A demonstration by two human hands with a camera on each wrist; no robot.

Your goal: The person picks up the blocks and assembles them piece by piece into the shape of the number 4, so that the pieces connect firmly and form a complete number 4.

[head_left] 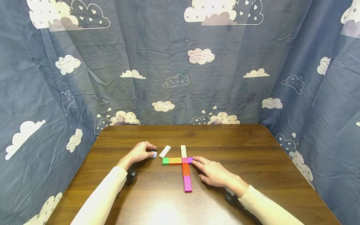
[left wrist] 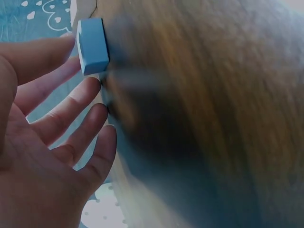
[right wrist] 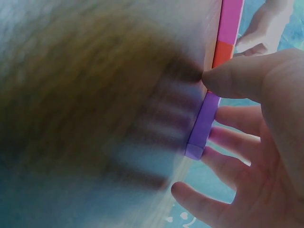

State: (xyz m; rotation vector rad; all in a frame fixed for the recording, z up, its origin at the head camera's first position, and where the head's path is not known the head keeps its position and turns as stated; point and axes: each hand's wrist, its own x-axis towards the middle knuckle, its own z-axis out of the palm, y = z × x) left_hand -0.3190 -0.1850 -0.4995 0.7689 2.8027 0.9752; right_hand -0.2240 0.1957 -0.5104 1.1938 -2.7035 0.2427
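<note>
My left hand (head_left: pixel 139 152) is at a small blue block (head_left: pixel 153 154) lying on the table, its thumb and index finger at the block's sides. In the left wrist view, the thumb tip meets one side of the blue block (left wrist: pixel 93 46); the index fingertip is partly hidden behind it. My right hand (head_left: pixel 215 173) lies with extended fingers over a purple block (head_left: pixel 190 160), fingertips touching it. This purple block joins a cross-shaped layout with a green block (head_left: pixel 165 161), an orange block (head_left: pixel 175 161), a pink block (head_left: pixel 184 160), a red block (head_left: pixel 186 169) and a magenta block (head_left: pixel 187 184).
A cream block (head_left: pixel 183 151) extends from the far side of the cross. One white block (head_left: pixel 165 151) lies slanted between the blue block and the cross. Everything rests on a brown wooden table (head_left: pixel 225 137), with a cloud-patterned curtain (head_left: pixel 168 62) behind it.
</note>
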